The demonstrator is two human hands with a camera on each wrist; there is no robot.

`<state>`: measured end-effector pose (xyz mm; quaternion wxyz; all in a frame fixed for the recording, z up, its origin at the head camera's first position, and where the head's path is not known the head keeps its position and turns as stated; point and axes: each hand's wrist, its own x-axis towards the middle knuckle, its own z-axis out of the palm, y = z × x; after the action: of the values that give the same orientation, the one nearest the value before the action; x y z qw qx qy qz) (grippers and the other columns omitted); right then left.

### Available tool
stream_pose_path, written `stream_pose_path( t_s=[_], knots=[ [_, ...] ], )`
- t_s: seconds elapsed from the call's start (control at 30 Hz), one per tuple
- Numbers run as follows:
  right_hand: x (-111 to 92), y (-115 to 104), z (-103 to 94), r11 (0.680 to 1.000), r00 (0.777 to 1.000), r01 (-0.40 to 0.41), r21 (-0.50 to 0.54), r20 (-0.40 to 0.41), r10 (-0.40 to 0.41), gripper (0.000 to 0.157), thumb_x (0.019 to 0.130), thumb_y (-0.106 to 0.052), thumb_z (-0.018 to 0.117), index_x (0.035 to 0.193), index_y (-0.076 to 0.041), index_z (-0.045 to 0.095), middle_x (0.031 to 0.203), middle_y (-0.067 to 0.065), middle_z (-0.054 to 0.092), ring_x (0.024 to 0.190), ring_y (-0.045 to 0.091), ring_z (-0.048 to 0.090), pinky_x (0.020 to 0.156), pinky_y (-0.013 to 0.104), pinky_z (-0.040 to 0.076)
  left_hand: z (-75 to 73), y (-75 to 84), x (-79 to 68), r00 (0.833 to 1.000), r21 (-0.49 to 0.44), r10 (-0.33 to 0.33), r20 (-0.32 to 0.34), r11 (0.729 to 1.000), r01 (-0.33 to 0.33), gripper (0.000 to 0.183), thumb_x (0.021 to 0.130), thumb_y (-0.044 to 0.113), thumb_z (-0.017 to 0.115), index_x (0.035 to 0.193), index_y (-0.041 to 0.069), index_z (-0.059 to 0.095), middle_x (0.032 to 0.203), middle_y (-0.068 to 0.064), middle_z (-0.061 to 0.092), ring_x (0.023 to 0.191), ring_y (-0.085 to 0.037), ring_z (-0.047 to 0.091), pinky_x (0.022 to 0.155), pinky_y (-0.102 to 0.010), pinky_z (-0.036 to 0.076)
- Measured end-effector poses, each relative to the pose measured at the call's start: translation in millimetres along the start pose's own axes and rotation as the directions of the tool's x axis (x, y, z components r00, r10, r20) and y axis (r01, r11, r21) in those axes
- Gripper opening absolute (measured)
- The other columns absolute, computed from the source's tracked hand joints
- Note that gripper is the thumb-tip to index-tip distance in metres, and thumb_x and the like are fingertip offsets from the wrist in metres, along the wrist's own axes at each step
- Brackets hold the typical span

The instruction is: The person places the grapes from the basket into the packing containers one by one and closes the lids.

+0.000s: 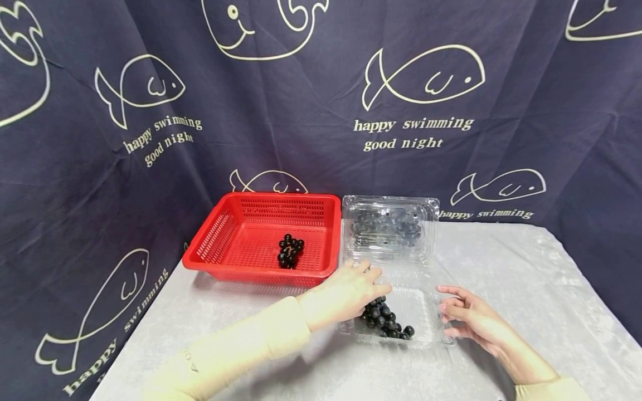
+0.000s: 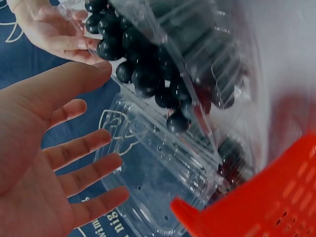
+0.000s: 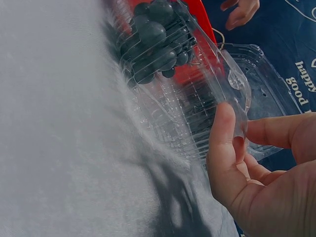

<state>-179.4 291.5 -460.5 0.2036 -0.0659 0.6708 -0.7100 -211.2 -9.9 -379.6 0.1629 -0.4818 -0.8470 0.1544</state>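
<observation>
A clear plastic box (image 1: 413, 312) lies with its hinged lid (image 1: 391, 253) folded back. Inside sits a bunch of dark grapes (image 1: 379, 318), also large in the left wrist view (image 2: 143, 74). Over the left side of the box reaches my left hand (image 1: 351, 289), fingers spread and hiding part of the bunch. In the left wrist view its thumb and fingers (image 2: 74, 128) are extended beside the grapes, with nothing gripped. My right hand (image 1: 473, 317) holds the box's right edge, the rim (image 3: 236, 116) passing between thumb and index finger in the right wrist view.
A red slotted basket (image 1: 210, 253) stands left of the box, with a small cluster of dark grapes (image 1: 290, 250) inside. A pale grey cloth (image 1: 481, 256) covers the table. Behind hangs a dark blue curtain (image 1: 321, 111) printed with fish.
</observation>
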Motion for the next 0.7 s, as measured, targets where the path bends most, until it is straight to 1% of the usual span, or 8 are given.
stream_pose_path(
  t_s=[0.07,0.2,0.33,0.5,0.63,0.7],
  knots=[
    [0,0,0.0,1.000,1.000,0.002,0.001,0.005,-0.002,0.031,0.096,-0.009,0.049,0.120,-0.028,0.045,0.094,-0.004,0.058,0.080,0.007,0.059,0.068,0.032,0.056,-1.8,-3.7,-1.5,1.000,0.006,-0.003,-0.027,1.000,0.003,0.049,0.075,0.032,0.074,0.119,0.032,0.054,0.116,0.004,0.055,0.105,-0.017,0.052,0.079,-0.032,0.046],
    [0,1,-0.1,1.000,1.000,0.006,0.003,0.008,-0.006,0.032,0.096,-0.008,0.049,0.122,-0.025,0.044,0.095,-0.004,0.058,0.080,0.007,0.059,0.068,0.032,0.056,-4.7,-12.3,-4.3,0.996,0.015,-0.008,-0.084,1.000,0.009,0.044,0.076,0.026,0.072,0.116,0.030,0.056,0.111,0.003,0.057,0.100,-0.017,0.053,0.075,-0.031,0.044],
    [0,1,0.2,1.000,1.000,0.005,-0.001,0.004,-0.005,0.032,0.096,-0.009,0.049,0.123,-0.024,0.044,0.095,-0.004,0.057,0.081,0.007,0.059,0.068,0.032,0.056,-7.6,-21.7,-7.0,0.993,0.024,-0.025,-0.113,0.999,0.028,0.044,0.076,0.021,0.072,0.116,0.028,0.057,0.110,0.002,0.057,0.099,-0.019,0.053,0.075,-0.031,0.045],
    [0,0,0.4,1.000,1.000,0.000,-0.006,-0.002,0.000,0.031,0.095,-0.010,0.050,0.122,-0.025,0.044,0.095,-0.004,0.057,0.080,0.007,0.059,0.068,0.032,0.056,-9.7,-29.9,-9.5,0.990,0.019,-0.051,-0.135,0.998,0.055,0.042,0.077,0.019,0.070,0.117,0.028,0.057,0.111,0.001,0.057,0.098,-0.020,0.051,0.071,-0.030,0.043],
    [0,0,0.7,1.000,1.000,-0.004,-0.007,-0.006,0.004,0.031,0.095,-0.010,0.050,0.122,-0.025,0.044,0.094,-0.004,0.058,0.080,0.007,0.058,0.068,0.032,0.056,-9.8,-34.4,-11.7,0.987,0.002,-0.082,-0.137,0.997,0.083,0.038,0.081,0.017,0.066,0.117,0.028,0.056,0.109,0.000,0.056,0.099,-0.020,0.051,0.071,-0.029,0.041],
    [0,0,0.7,1.000,1.000,-0.005,-0.008,-0.008,0.005,0.031,0.095,-0.010,0.050,0.123,-0.024,0.044,0.095,-0.004,0.058,0.080,0.007,0.059,0.068,0.032,0.056,-9.3,-37.2,-13.2,0.984,-0.011,-0.100,-0.145,0.995,0.100,0.036,0.081,0.016,0.065,0.115,0.026,0.055,0.107,0.000,0.056,0.097,-0.020,0.051,0.071,-0.030,0.040]
  ],
)
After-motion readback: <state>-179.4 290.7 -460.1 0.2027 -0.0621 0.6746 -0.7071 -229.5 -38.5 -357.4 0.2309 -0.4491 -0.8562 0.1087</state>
